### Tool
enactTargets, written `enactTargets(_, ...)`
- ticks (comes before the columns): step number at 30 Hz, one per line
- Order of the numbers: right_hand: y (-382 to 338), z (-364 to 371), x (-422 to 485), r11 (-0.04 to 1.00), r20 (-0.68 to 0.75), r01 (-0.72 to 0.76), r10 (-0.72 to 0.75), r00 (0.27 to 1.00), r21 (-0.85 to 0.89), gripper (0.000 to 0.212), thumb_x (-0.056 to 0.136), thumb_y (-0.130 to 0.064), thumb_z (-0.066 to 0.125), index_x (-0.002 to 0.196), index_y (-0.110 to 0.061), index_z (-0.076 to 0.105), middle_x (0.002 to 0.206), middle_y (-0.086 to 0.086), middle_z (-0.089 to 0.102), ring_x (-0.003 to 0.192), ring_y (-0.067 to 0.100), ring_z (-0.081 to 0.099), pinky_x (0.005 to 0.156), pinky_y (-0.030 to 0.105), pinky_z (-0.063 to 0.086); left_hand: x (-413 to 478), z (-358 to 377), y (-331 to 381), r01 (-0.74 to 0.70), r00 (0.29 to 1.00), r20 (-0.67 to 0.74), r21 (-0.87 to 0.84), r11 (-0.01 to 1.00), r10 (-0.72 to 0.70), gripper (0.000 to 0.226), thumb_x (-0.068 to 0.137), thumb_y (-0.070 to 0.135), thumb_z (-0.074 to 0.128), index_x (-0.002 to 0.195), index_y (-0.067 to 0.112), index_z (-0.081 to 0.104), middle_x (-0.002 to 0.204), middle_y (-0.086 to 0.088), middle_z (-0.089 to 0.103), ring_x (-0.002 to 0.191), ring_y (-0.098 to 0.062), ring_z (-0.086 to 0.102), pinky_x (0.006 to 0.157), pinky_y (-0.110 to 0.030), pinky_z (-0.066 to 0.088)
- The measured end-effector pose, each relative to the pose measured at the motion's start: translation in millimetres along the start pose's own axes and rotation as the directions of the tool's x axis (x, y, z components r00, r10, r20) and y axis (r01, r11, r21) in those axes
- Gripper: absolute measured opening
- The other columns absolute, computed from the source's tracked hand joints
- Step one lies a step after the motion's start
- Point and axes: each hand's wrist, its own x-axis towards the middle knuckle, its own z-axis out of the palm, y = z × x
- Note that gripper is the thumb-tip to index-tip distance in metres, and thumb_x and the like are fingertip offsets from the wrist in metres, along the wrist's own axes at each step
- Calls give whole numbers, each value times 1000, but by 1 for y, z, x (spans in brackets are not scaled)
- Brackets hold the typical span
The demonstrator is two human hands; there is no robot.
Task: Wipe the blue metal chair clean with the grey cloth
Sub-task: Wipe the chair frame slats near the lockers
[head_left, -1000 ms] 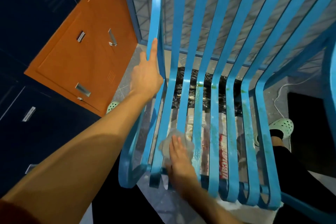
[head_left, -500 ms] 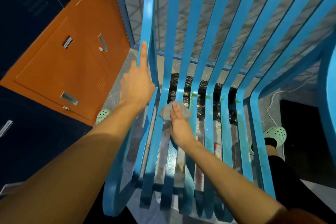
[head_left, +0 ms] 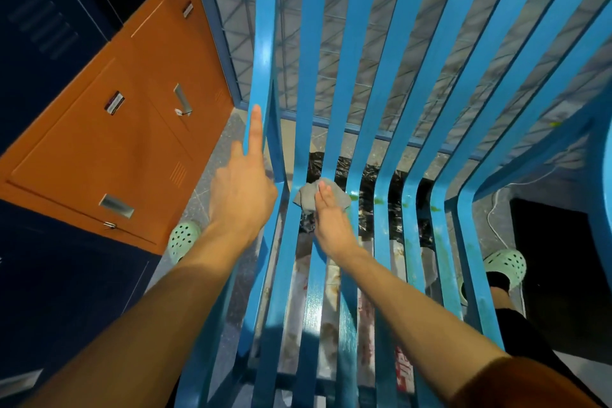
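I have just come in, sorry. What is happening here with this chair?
A person is wiping a blue metal chair. The right hand presses a grey cloth with straight fingers against the slats, where the seat bends up into the back. The left hand rests on the outer left slat, index finger straight along it. Greenish smears on the slats further right are not yet wiped.
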Motion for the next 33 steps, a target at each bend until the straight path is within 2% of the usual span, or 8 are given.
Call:
enactTargets(8, -15, 8, -3, 992, -39, -108, 110, 993, 58, 80, 90, 15, 37, 155, -6, -5, 163, 5, -14, 151, 18, -11, 124, 37, 6, 0, 0, -1, -11, 1000, 5, -11, 1000, 11, 101, 94, 4, 53, 152, 35, -24, 114, -13, 49, 56, -14, 37, 48, -28, 25)
enactTargets(12, -37, 25, -40, 985, -37, -154, 157, 987, 76, 61, 104, -15, 32, 156, -6, -1, 163, 7, -10, 151, 19, -11, 124, 41, 5, 0, 0, -3, -11, 1000, 6, -24, 1000, 11, 104, 93, 2, 53, 151, 37, -25, 117, -14, 49, 57, -16, 43, 46, -28, 28)
enactTargets(19, -59, 35, -161, 980, 55, -88, 79, 995, 180, 65, 103, -43, 27, 151, -30, -15, 157, -17, -28, 144, 4, -27, 122, 33, -8, -1, -1, -3, -31, 1000, 3, -50, 998, 31, 107, 91, 0, 56, 152, 37, -24, 116, -15, 50, 60, -20, 48, 53, -36, 41)
enactTargets(21, -58, 52, -191, 989, 110, -56, 41, 993, 136, 69, 99, -42, 36, 156, -24, 2, 161, -11, -21, 149, 10, -18, 123, 33, 0, -2, -2, -3, -37, 999, 2, -54, 998, 37, 107, 91, 0, 56, 153, 38, -23, 114, -15, 49, 62, -24, 50, 54, -38, 44)
enactTargets(24, -45, 74, -217, 997, 171, -18, 5, 985, 77, 67, 86, -32, 43, 148, -9, 33, 163, 5, 8, 147, 18, 8, 112, 37, 38, -3, -2, -3, -44, 999, 2, -58, 997, 44, 107, 89, -3, 53, 153, 38, -22, 114, -15, 49, 63, -25, 51, 55, -40, 47)
enactTargets(26, -41, 69, -220, 995, 106, 45, -55, 993, 88, 73, 94, -20, 45, 157, -13, 8, 162, -9, -16, 147, 6, -13, 118, 44, 24, -3, -1, -4, -47, 999, 2, -58, 997, 47, 107, 88, -3, 53, 153, 38, -22, 116, -16, 50, 64, -26, 53, 58, -43, 52)
enactTargets(29, -44, 36, -190, 985, 76, -4, -10, 997, 172, 65, 106, -20, 28, 151, -36, -15, 149, -31, -32, 136, -10, -32, 122, 33, -6, -3, -1, -4, -47, 999, 6, -50, 998, 47, 107, 89, -3, 53, 153, 38, -22, 118, -17, 50, 65, -26, 54, 60, -44, 53)
enactTargets(33, -30, 22, -105, 995, 46, -30, 26, 999, 98, 76, 99, 3, 32, 155, -28, -11, 159, -15, -23, 146, 6, -19, 123, 38, 8, -2, 0, -4, -32, 999, 2, -31, 999, 32, 106, 91, -1, 55, 153, 38, -22, 120, -17, 50, 69, -27, 55, 59, -41, 49)
